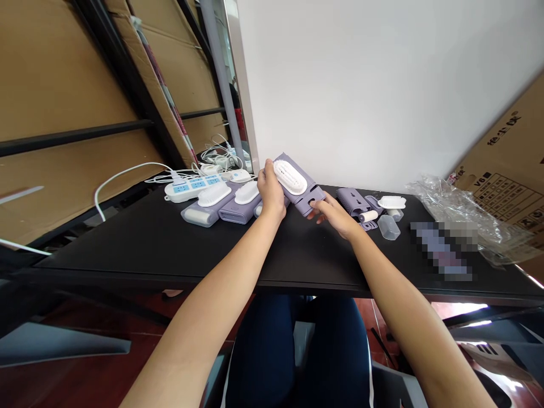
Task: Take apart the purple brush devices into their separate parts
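Note:
A purple box-shaped device [301, 168] with a white oval bristled piece [290, 177] on its face is held tilted above the black table. My left hand [271, 191] grips its upper left side, thumb along the edge. At the lower end, near a dark hole, the thumb of my right hand [334, 215] presses on the purple part while the fingers curl beneath. Similar purple devices [238, 208] with white oval tops lie left of my left hand, one partly hidden behind it. Right of my right hand are a purple perforated shell [352, 201], a white cylinder [368, 216] and a clear plastic cup [389, 227].
A white power strip [193, 186] with tangled cables stands at the table's back left. Crumpled clear plastic [463, 209] and a pixelated item [442, 249] lie at the right, beside a cardboard box [505, 170]. A white wall [361, 96] rises behind the black table [170, 249].

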Available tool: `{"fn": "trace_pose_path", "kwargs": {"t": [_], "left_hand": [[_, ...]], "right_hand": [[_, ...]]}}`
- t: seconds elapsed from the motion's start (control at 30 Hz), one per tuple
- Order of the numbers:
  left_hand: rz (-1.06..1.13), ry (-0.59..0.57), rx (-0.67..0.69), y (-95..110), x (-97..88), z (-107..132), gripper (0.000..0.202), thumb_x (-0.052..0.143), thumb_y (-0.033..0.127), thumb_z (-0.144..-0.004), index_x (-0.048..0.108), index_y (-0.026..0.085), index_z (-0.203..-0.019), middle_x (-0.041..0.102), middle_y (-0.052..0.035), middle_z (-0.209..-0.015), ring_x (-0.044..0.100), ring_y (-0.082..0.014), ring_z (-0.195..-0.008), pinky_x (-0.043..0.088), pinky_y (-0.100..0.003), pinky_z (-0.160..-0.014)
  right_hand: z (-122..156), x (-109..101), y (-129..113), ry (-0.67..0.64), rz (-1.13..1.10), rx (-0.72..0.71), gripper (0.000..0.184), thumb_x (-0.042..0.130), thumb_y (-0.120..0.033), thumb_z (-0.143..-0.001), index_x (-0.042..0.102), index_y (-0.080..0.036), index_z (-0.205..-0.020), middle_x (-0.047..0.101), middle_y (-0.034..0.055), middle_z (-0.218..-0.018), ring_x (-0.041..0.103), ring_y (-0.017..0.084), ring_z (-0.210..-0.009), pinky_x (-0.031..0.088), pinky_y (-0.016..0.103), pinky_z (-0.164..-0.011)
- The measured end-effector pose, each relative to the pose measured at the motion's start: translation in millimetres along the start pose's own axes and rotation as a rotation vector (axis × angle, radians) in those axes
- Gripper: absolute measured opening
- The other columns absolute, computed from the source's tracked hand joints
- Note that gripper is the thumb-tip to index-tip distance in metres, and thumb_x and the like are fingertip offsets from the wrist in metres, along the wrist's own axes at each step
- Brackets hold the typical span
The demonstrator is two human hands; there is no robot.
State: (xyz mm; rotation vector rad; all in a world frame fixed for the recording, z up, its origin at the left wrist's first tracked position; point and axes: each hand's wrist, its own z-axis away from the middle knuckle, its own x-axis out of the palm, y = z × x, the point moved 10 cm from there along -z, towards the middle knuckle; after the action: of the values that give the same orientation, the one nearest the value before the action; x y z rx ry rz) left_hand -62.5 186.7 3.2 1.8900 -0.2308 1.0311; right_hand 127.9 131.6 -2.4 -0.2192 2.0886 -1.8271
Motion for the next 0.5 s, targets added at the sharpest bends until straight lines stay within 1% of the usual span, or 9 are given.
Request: {"fn": "trace_pose_path", "kwargs": {"t": [0.2,0.5], "left_hand": [[0.013,0.001,0.008,3.4,1.7,1.9,0.052,0.082,0.068,-0.084,0.063,0.021,-0.094,0.068,-0.0004,-0.088,0.071,-0.0178,-0.091,0.055,-0.025,-0.077],[-0.011,0.013,0.039,13.0,1.6,4.3,0.058,0.081,0.074,-0.082,0.061,0.021,-0.095,0.066,-0.0010,-0.088,0.070,-0.0177,-0.090,0.054,-0.025,-0.076]], "right_hand": [[2.7,-2.2,-2.5,-0.001,0.009,0.017,0.035,0.069,-0.049,-0.080,0.059,-0.024,-0.102,0.073,-0.0003,-0.091,0.070,0.018,-0.084,0.048,0.029,-0.068],[3.8,-4.0,-7.6,0.008,0.046,0.000,0.035,0.071,-0.052,-0.083,0.060,-0.023,-0.100,0.074,0.0004,-0.086,0.070,0.018,-0.084,0.047,0.028,-0.068]]}}
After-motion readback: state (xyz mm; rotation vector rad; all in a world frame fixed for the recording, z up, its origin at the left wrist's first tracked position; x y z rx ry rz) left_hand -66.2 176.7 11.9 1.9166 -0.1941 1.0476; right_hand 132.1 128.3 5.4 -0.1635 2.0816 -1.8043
